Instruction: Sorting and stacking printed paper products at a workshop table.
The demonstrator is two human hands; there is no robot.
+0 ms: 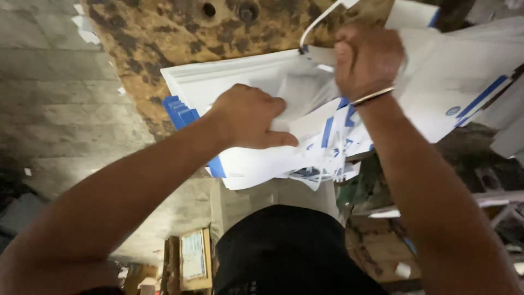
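Stained wooden table (158,38) — white-and-blue paper bag (262,82) under left hand (248,116).

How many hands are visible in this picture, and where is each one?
2. The left hand presses on the stack of white-and-blue flat paper bags at the centre. The right hand, with a thin metal bangle, grips bag paper at upper right. None appears hidden.

The paper bags (273,82) are white with blue stripes and blue edges, their handle (316,22) white, the counter (164,38) mottled tan and dark brown, the floor (49,98) grey, the bangle (373,96) silvery, and the person's clothing (289,251) black
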